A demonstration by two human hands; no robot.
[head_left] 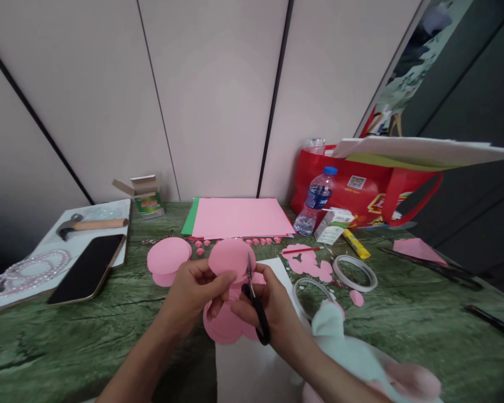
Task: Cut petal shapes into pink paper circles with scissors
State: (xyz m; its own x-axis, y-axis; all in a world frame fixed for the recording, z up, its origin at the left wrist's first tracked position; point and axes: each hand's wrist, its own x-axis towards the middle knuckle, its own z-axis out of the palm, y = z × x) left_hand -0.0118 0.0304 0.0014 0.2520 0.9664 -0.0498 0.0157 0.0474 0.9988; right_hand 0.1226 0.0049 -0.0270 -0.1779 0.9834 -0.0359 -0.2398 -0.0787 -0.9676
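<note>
My left hand (195, 291) pinches the pink paper disc (229, 256) above more pink pieces (222, 327); my right hand (274, 302) grips the scissors (260, 317), blades at its edge; trimming appears underway; the next cut likely needs disc rotation.

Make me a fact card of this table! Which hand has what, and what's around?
Left hand: holding a round pink paper
Right hand: holding black-handled scissors, blades at the paper's edge
Past the hands: a stack of sheets, pink on top
To the left: hammer, phone
To the right: water bottle, red bag, two tape rolls
</note>
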